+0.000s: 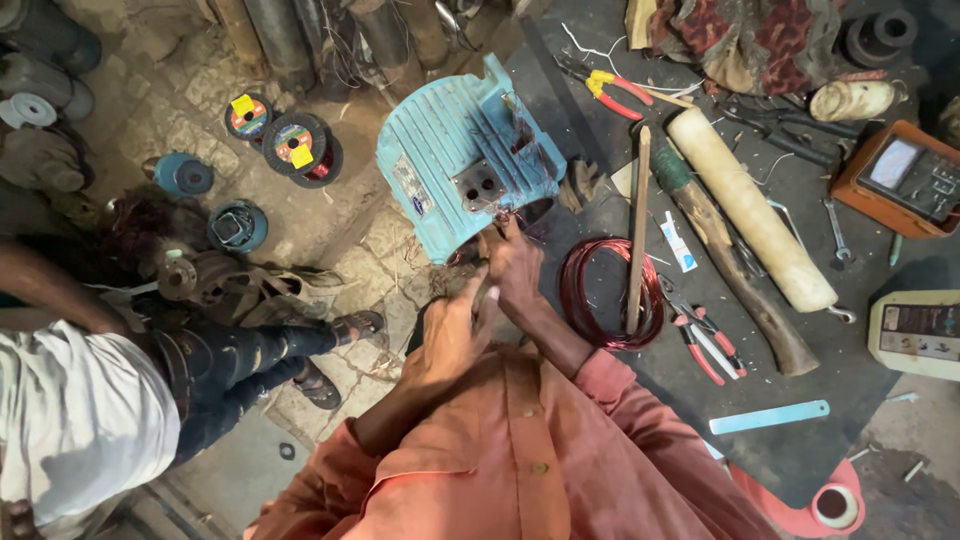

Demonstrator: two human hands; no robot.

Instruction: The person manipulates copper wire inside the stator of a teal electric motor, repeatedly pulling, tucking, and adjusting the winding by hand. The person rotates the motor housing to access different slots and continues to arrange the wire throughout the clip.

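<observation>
Left hand (452, 330): orange sleeve, fingers curled narrow, pressed against the right hand at the lower open end of the motor housing; whether anything is pinched inside the curl cannot be told.

Right hand (515, 268): just above and right of the left hand, fingers closed narrow at the mouth of the turquoise motor housing (450, 165), touching the reddish copper winding wires (497, 212) that stick out there.

Motor housing: ribbed, lying on its side directly beyond both hands, terminal box plate with two holes facing up.

Just right of the right hand: coil of copper wire (608, 295) on the dark surface (800, 430), a wooden stick (637, 230) lying across it.

Further right of the coil: red-handled pliers (705, 345), small white tube (679, 243), wooden-handled hammer (735, 270), cream cardboard roll (750, 205).

Below and right of the hands, near the surface edge: pale blue flat strip (768, 417), red tape roll (830, 503).

Far right: orange-cased meter (905, 175), cream-cased instrument (918, 330).

Beyond the motor housing, upper right: yellow-and-red pliers (612, 92), patterned cloth (745, 35).

Left of the hands, on the stone floor: another person's sandalled feet (340, 350) and white-shirted body (75, 410); further off, wire spools with yellow labels (290, 145), blue motor end caps (210, 200).
</observation>
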